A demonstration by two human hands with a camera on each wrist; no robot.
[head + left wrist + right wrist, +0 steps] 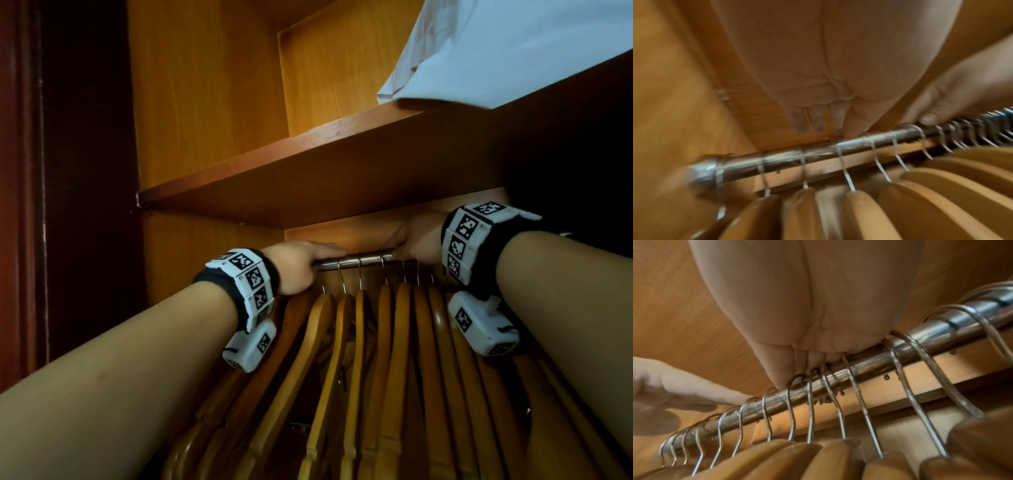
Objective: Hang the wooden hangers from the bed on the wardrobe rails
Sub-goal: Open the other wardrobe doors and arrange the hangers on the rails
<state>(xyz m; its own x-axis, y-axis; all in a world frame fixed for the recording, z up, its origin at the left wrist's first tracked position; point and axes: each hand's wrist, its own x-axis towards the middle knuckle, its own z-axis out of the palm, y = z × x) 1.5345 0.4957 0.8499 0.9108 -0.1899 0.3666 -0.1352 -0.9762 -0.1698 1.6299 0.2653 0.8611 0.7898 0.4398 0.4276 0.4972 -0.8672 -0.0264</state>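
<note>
A steel wardrobe rail (363,258) (818,155) (869,366) runs under a wooden shelf. Several wooden hangers (387,359) (859,211) (797,456) hang from it by metal hooks, packed side by side. My left hand (308,255) (824,116) reaches over the rail's left part with straight fingers and holds nothing. My right hand (411,241) (797,363) rests on the rail further right, with straight fingers and the thumb tip touching the rail among the hooks. The left hand (684,394) also shows in the right wrist view, its fingertip at a hook.
The shelf (308,178) sits just above both hands, leaving little height over the rail. White fabric (513,51) lies on the shelf at the right. The wardrobe's side wall (205,102) and the rail's end bracket (702,172) are close on the left.
</note>
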